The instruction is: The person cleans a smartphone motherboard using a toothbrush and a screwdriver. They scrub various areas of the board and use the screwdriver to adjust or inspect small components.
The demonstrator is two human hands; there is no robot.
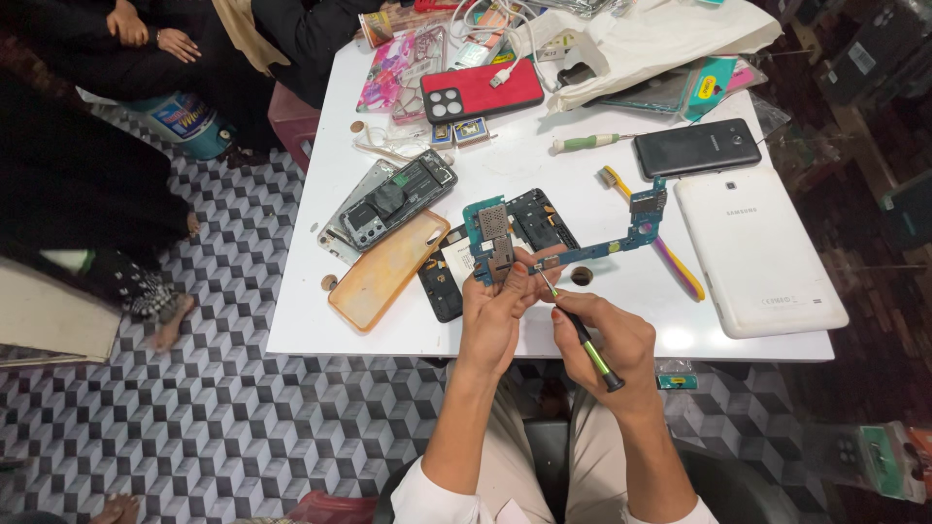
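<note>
My left hand [493,315] grips a blue-green circuit board [573,238] by its near end and holds it up over the front of the white table [621,291]. Gripped in my right hand [607,340] is a small black-and-green screwdriver [582,335]. Its tip touches the board close to my left thumb. Under the board lies a black opened phone body [539,218].
On the table lie an orange phone case [383,272], an opened phone [398,199], a red phone [481,89], a black phone [697,147], a white tablet back [757,247], a yellow-purple toothbrush [670,257], a green screwdriver [587,143] and a white cloth [660,39]. Other people sit at far left.
</note>
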